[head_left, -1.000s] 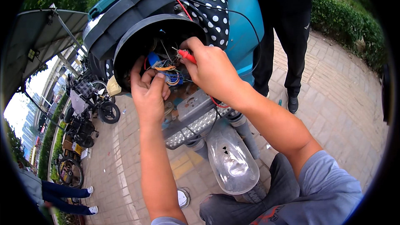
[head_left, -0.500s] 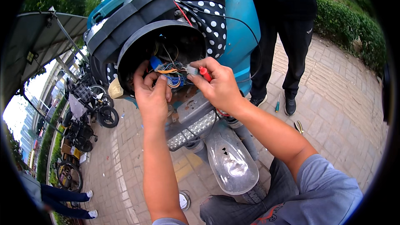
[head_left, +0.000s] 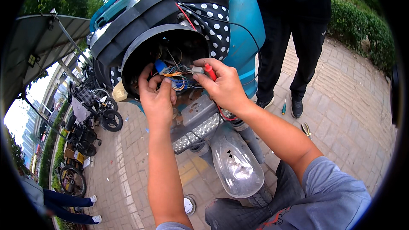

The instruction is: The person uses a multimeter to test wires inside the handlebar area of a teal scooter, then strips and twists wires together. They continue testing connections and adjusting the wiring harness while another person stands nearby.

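In front of me is the open round black headlight housing [head_left: 130,55] of a blue scooter, with a tangle of thin coloured wires [head_left: 174,74] spilling from it. My right hand [head_left: 225,81] is closed, pinching a whitish wire connector [head_left: 197,70] between thumb and forefinger. A red test probe [head_left: 210,72] is tucked in the same hand, its tip pointing up. My left hand [head_left: 156,96] has its fingers curled at the left of the bundle, closed on wires; its fingertips are partly hidden. Beside them sits a blue connector [head_left: 160,65].
A person in black trousers [head_left: 272,55] stands right of the scooter. On the paving lie a screwdriver [head_left: 284,105] and pliers [head_left: 306,129]. Below my hands are a metal light bar [head_left: 200,130] and a clear front mudguard [head_left: 237,166]. Parked bikes [head_left: 111,119] stand at left.
The red test probe has tipped more upright in my right hand, and the connector has turned slightly. More of a red lead shows under that hand. My left hand has hardly moved.
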`<state>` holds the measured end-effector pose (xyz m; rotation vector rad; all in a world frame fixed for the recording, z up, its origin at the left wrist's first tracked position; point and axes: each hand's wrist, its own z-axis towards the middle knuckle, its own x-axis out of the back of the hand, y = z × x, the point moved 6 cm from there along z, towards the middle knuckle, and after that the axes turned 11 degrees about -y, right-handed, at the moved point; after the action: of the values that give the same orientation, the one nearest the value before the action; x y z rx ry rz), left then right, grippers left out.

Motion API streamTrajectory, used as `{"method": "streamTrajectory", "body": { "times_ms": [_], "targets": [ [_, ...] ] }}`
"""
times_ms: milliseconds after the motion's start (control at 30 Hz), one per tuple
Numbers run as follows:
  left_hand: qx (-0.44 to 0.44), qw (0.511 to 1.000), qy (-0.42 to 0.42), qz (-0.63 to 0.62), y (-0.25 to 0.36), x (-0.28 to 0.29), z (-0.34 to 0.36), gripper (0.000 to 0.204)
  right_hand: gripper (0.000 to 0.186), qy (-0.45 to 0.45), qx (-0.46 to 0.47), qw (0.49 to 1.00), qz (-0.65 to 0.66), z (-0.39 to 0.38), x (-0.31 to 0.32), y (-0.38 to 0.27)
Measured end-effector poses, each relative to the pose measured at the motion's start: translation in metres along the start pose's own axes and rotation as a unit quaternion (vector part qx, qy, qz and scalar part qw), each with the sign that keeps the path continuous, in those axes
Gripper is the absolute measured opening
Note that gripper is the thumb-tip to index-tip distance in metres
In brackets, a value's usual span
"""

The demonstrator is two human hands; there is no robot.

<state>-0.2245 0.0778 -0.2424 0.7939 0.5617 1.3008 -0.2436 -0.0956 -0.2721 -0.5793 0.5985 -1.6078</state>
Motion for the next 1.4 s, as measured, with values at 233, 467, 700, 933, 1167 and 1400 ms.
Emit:
{"method": "streamTrajectory", "body": {
  "times_ms": [233, 467, 700, 933, 1167, 1400],
  "targets": [
    [0.006, 1.0, 0.001, -0.001, -0.002, 0.0011, 0.0001, 0.051, 0.028, -0.01, -0.022, 1.0, 0.017, -0.0014, 0.0002, 0.0041],
    [0.008, 1.0, -0.001, -0.006, 0.0006, -0.0007, -0.0007, 0.052, 0.028, 0.0, 0.008, 1.0, 0.001, -0.0007, 0.0005, 0.0023],
    [0.004, 1.0, -0.01, -0.004, -0.0021, -0.0005, -0.0004, 0.053, 0.029, 0.01, 0.044, 0.999, -0.001, -0.0002, 0.0014, 0.0014],
    [0.006, 1.0, -0.011, -0.006, -0.0006, -0.0012, -0.0009, 0.052, 0.029, -0.006, 0.0, 1.0, -0.003, -0.0016, 0.0009, 0.005],
    [0.003, 1.0, -0.01, -0.001, -0.0009, 0.0001, -0.0001, 0.052, 0.029, -0.007, 0.007, 1.0, 0.02, -0.0028, -0.0002, 0.008],
    [0.008, 1.0, -0.012, 0.0, -0.0004, -0.0009, -0.0008, 0.054, 0.028, -0.009, 0.018, 0.999, 0.028, -0.0034, 0.0002, 0.0092]
  ]
}}
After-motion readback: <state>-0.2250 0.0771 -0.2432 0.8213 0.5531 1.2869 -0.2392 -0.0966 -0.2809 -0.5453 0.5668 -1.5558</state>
